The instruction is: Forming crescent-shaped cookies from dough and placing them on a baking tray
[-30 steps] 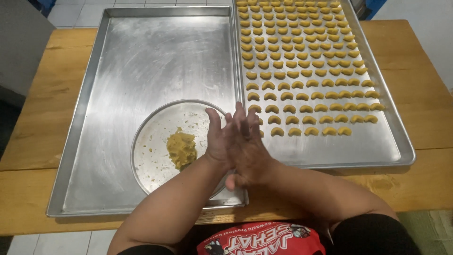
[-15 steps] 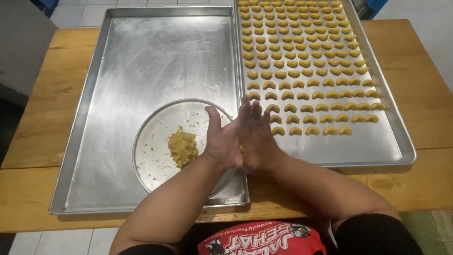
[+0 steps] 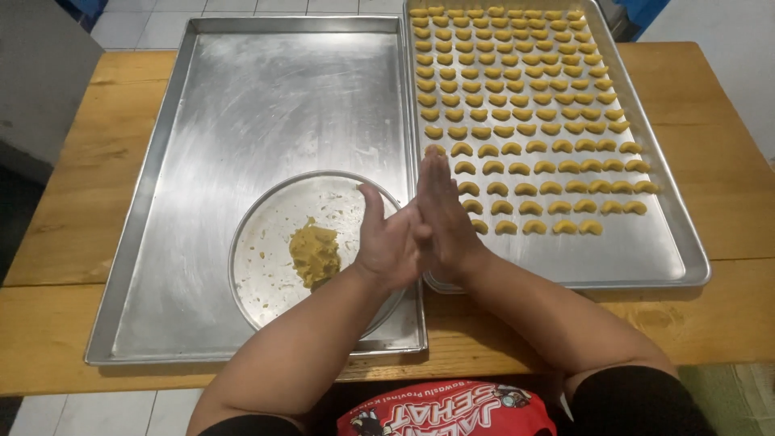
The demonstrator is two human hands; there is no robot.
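My left hand (image 3: 386,241) and my right hand (image 3: 442,211) are pressed palm to palm over the seam between two metal trays. The right hand's fingers point away from me and reach past the left hand's. Anything between the palms is hidden. Just left of the hands, a lump of yellow dough (image 3: 314,255) lies on a round metal plate (image 3: 252,216), which sits in the near part of the left tray (image 3: 242,105). The right tray (image 3: 646,242) holds several rows of small yellow crescent-shaped dough pieces (image 3: 517,121); the nearest row ends beside my right hand.
Both trays rest on a wooden table (image 3: 726,137), with bare wood at its left and right sides and along the near edge. A tiled floor (image 3: 145,16) shows beyond the table. Crumbs of dough are scattered over the plate.
My right hand has slid forward along the left palm, so its fingers now reach farther away from me. The dough lump and the trays have not moved.
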